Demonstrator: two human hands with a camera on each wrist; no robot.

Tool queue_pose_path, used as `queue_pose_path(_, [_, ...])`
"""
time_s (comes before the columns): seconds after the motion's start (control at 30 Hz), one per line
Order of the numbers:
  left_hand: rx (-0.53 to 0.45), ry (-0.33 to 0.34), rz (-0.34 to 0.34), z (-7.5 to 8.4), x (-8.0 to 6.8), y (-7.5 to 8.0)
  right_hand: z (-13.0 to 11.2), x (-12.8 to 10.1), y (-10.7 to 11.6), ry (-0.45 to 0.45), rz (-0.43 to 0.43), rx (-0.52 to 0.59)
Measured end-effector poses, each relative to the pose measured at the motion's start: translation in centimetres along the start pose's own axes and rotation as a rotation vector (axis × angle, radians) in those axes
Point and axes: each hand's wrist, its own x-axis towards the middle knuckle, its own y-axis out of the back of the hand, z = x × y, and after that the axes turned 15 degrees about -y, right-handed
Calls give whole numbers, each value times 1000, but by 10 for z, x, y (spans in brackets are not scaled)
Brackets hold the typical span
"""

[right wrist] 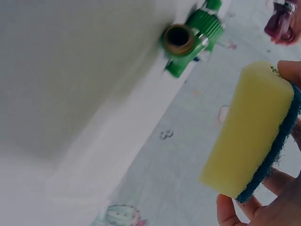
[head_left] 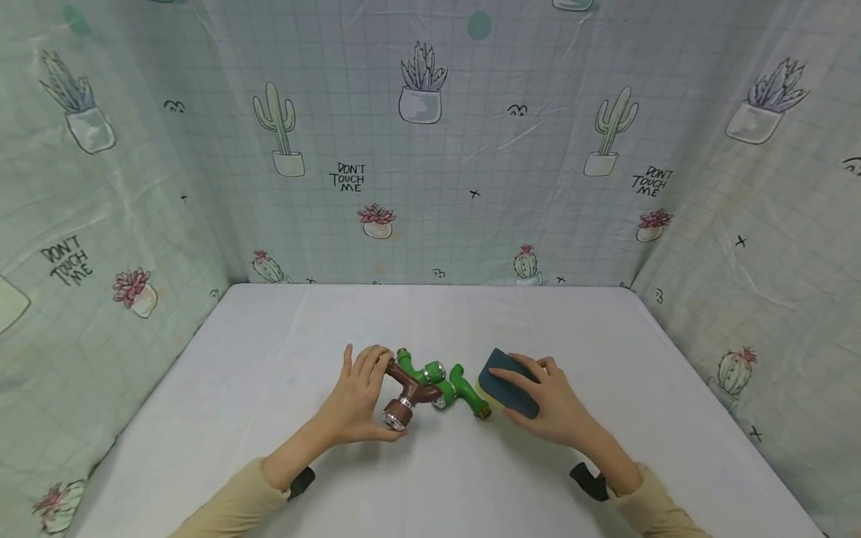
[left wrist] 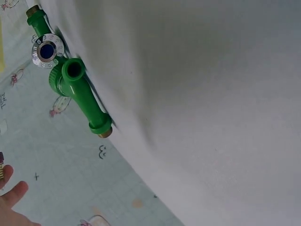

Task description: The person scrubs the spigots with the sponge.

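My left hand (head_left: 355, 409) grips a brown tap (head_left: 410, 390) with a ribbed knob, raised above the white table. In the left wrist view only its fingertips (left wrist: 14, 193) show, at the lower left. A sponge (right wrist: 249, 132), yellow with a dark blue-green scouring side, is pinched by its edges in my right hand (head_left: 557, 407). The scouring side faces up in the head view. Between the hands lie two green taps: one green tap (head_left: 463, 387) nearer the sponge, the other green tap (left wrist: 84, 96) behind the brown one, partly hidden in the head view.
The white table (head_left: 430, 478) stretches out around the taps, with its back edge against a wall of printed cloth (head_left: 430, 194). More of this cloth hangs at the left and right sides. Each wrist has a black strap (head_left: 589, 482) below the sleeve.
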Motion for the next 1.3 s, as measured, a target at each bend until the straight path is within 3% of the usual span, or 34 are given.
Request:
queue_pose_path(0.33, [-14, -5, 50, 10, 8, -3, -33, -2, -1, 71, 10, 127])
queue_pose_path(0.73, [6, -17, 97, 21, 20, -1, -57, 6, 3, 136, 72, 120])
queue_pose_path(1.0, [15, -29, 91, 26, 27, -1, -68, 16, 2, 196, 121, 122])
queue_pose_path(1.3, [-11, -4, 81, 32, 30, -6, -77, 22, 6, 179, 121, 84])
